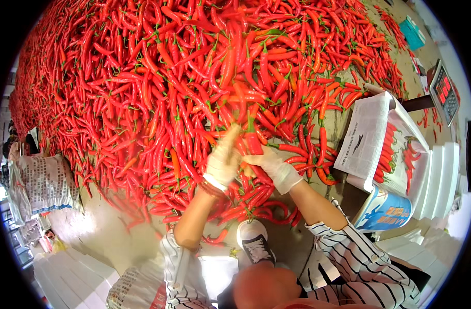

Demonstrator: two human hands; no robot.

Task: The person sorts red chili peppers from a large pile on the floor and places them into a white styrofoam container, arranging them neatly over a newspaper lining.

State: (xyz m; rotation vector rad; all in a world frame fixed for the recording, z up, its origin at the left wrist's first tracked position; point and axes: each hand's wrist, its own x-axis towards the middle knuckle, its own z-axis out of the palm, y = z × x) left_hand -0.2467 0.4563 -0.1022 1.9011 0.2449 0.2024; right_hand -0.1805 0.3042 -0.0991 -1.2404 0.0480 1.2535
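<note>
Both my hands wear thin whitish gloves and meet low over a large heap of red chili peppers (142, 96). My right hand (272, 166) grips a few red chili peppers (254, 143), their green stems pointing away from me. Close beside them, my left hand (223, 160) is blurred, its fingers pointing up the heap; whether it pinches a pepper is hard to see. Loose peppers (258, 199) lie on the floor below my wrists. To the right, a box lined with printed paper (363, 131) contains a row of red peppers (386, 154) and several more apart from it.
Behind the lined box stands a scale display (445, 92) with lit red digits. White foam boxes (438, 181) are stacked at right, others (73, 278) at lower left. A printed sack (50, 181) sits at left. My shoe (255, 243) touches the heap's near edge.
</note>
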